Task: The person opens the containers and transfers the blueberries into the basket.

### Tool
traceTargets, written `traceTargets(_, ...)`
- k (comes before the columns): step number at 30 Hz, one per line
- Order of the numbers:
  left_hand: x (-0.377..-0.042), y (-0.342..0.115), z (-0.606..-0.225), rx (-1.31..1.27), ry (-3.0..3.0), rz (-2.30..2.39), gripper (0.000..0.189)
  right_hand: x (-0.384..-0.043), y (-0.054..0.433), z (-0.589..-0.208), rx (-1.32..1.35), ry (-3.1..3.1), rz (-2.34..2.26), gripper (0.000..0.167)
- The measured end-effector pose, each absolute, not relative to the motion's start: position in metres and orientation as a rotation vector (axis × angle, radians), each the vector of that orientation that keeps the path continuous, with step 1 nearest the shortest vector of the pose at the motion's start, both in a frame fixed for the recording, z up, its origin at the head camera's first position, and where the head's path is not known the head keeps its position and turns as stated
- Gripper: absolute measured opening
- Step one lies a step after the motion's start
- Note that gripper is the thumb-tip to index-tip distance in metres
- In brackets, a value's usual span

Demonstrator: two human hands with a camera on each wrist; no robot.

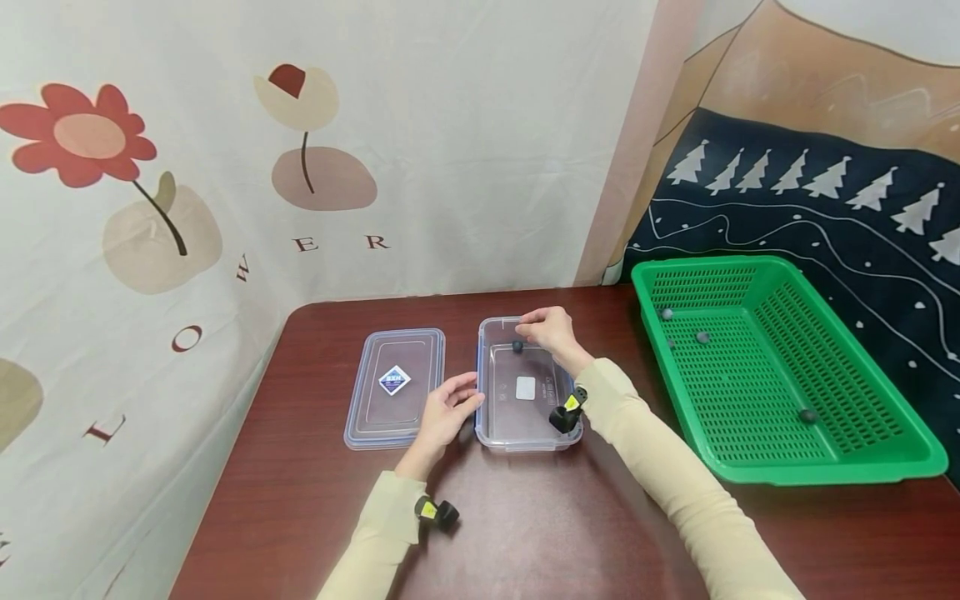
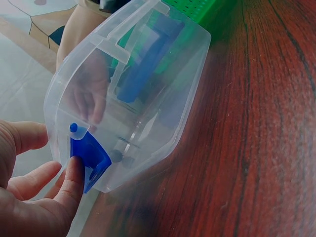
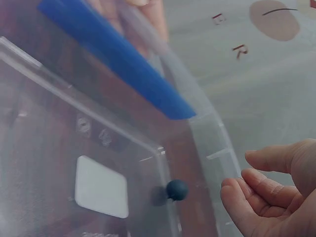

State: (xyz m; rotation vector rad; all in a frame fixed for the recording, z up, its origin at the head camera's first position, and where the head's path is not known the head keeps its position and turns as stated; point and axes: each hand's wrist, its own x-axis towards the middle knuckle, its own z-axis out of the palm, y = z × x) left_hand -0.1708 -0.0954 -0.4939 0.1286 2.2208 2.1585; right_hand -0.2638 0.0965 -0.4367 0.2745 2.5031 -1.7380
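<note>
A clear plastic food container [image 1: 504, 433] with blue side clips stands on the table, its top uncovered. Inside, near the far end, lies a small dark ball [image 3: 177, 189]; a white label [image 3: 101, 187] shows on the bottom. My left hand [image 1: 448, 408] is at the container's left side, a fingertip touching the blue clip [image 2: 91, 153] and the thumb beside the rim. Over the far rim is my right hand [image 1: 551, 332], its fingers loosely bent with nothing between them. In the right wrist view its fingertips lie at the rim; contact there is unclear.
Left of the container lies a clear lid [image 1: 408, 421] with a blue-and-white sticker. To the right stands a green plastic basket [image 1: 757, 375] holding several small dark balls, one [image 1: 807, 415] near its front. A printed cloth [image 1: 465, 167] hangs behind the table [image 1: 300, 500].
</note>
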Motion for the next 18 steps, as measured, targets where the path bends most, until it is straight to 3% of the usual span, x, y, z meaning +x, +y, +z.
traceTargets(18,-0.171,-0.095,-0.49,0.115,2.216,2.153,0.037,-0.268,0.085,-0.459,0.344,2.589,-1.444,0.018)
